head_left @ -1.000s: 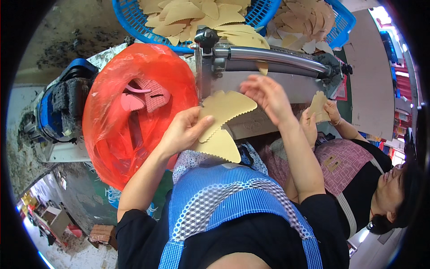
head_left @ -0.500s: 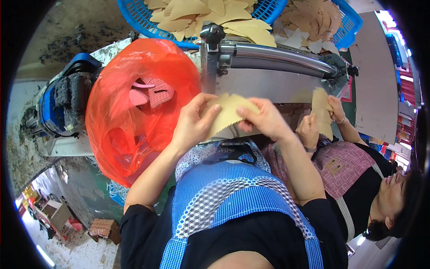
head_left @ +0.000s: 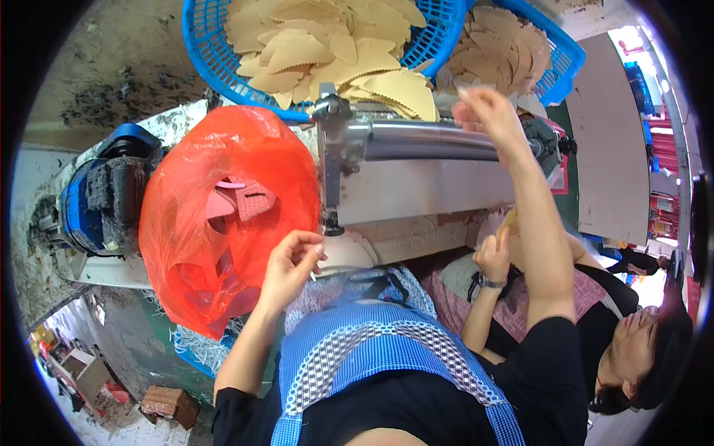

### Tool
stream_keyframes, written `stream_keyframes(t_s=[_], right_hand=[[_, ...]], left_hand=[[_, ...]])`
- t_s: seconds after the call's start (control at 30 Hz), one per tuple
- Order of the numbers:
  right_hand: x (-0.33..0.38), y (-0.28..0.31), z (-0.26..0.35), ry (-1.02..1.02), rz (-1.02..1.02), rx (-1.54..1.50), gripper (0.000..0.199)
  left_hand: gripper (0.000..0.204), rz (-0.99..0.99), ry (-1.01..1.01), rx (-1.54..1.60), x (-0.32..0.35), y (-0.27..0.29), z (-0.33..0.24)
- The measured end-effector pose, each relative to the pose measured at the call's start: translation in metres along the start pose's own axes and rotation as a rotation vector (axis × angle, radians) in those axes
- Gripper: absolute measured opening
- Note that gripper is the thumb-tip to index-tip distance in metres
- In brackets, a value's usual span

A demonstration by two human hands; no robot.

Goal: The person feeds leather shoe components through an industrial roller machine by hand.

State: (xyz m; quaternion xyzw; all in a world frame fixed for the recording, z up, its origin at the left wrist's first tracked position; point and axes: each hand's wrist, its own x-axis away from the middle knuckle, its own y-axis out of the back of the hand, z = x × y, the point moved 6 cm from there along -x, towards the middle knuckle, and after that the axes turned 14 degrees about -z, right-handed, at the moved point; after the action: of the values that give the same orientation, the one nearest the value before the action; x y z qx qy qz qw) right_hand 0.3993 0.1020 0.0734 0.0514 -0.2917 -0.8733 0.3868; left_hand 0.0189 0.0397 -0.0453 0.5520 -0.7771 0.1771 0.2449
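Observation:
My left hand hovers beside a red plastic bag, its fingers loosely bent and apart, with nothing visible in them. Close to its fingertips, pale scallop-edged pieces lie by the near edge of the machine. My right hand reaches out over the metal roller, near the tan cut pieces piled in a blue basket. Slightly blurred, its fingers look spread, and I see no piece in them. Pink textured pieces show in the red bag.
A second blue basket of tan pieces stands at the far right. At my right a co-worker's hand grips a tan piece. A dusty blue motor sits at the left. White shreds lie below the bag.
The tan piece I held between both hands has left them. My right hand has swung up and away over the roller; my left has drawn back slightly left and down. The view has shifted.

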Motion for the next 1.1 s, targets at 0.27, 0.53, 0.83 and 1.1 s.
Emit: stream_keyframes(t_s=[0.27,0.53,0.83,1.1], right_hand=[[-0.15,-0.115,-0.113,-0.357,0.441,0.573,0.082],[-0.139,-0.116,-0.103,-0.55,0.428,0.143,0.032],[-0.138,-0.019,-0.038,-0.353,0.469,-0.106,0.042],[-0.161,-0.153,0.091,0.047,0.589,-0.367,0.058]], left_hand=[[0.019,-0.032,-0.028,0.095,0.013,0.019,0.01],[0.017,-0.188,0.13,0.185,0.014,0.033,0.041],[0.018,-0.205,0.203,0.196,0.003,0.053,0.055],[0.019,-0.368,0.204,0.299,0.027,0.069,0.082]])
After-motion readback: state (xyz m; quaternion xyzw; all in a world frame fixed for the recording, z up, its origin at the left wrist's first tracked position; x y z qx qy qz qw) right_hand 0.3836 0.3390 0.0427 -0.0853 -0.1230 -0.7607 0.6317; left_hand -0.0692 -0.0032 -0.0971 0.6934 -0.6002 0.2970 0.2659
